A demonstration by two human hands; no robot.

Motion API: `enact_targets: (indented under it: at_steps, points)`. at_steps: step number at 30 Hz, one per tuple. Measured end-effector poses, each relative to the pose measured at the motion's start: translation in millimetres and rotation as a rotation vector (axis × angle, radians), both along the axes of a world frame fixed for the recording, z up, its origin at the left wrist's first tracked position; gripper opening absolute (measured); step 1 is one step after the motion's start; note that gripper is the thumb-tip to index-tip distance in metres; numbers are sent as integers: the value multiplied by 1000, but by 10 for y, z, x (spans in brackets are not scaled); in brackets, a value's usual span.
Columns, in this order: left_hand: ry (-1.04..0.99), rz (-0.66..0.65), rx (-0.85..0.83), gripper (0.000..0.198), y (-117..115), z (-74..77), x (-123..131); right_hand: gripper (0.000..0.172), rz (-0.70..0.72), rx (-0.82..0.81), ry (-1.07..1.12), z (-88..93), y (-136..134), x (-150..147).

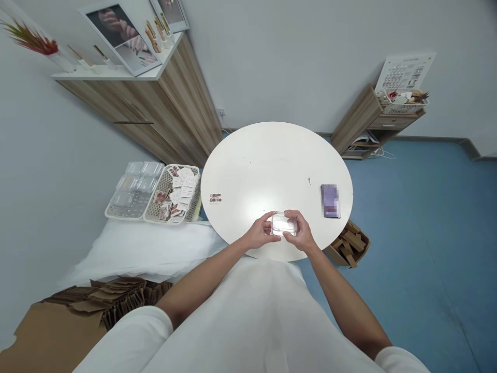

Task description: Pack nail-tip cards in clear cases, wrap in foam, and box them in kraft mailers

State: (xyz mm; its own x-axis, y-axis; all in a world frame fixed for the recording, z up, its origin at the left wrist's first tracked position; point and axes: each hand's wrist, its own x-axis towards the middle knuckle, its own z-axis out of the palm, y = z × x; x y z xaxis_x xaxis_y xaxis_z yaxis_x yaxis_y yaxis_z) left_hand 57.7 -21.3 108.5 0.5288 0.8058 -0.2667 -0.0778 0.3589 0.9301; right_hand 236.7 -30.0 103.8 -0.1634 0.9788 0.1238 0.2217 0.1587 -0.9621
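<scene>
Between my two hands is a small clear plastic box, held just over the near edge of a white round table. My left hand grips its left side with thumb and fingers. On the other side, the fingers and thumb of my right hand close around the right edge. Glare on the box hides whatever may be inside. A small sheet of colourful round stickers lies at the table's left, and a purple stack of cards or packets at its right.
Left of the table, a white basket holds printed cards beside a tray of clear boxes. Folded brown cardboard is stacked at lower left. A carton of cardboard pieces stands right; a wooden cabinet rises behind.
</scene>
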Motion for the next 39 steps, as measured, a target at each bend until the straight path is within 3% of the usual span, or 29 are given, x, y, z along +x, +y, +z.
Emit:
enact_targets:
  at_steps: [5, 9, 13, 17, 19, 23, 29, 35, 39]
  points:
    - [-59, 10, -33, 81, 15, 69, -18, 50, 49, 38, -105, 79, 66, 2]
    - [-116, 0, -72, 81, 76, 105, -79, 49, 59, 20, -47, 76, 104, 7]
    - [-63, 10, -110, 77, 82, 9, -146, 47, 107, -20, 5, 63, 69, 17]
    - [42, 22, -143, 56, 23, -133, -177, 52, 140, -118, -37, 77, 22, 39]
    - [71, 28, -153, 50, -8, -177, -189, 54, 116, -208, -32, 76, 28, 47]
    - [116, 6, -152, 51, -45, -206, -201, 39, -29, -384, 17, 51, 116, 35]
    - [120, 24, -124, 47, -84, -246, -163, 52, -161, -529, 114, -43, 196, -36]
    - [230, 135, -67, 46, -156, -470, -172, 54, -282, -546, 89, -252, -93, -98]
    - [337, 166, -47, 45, -179, -664, -162, 55, -264, -561, -17, -395, -290, -128]
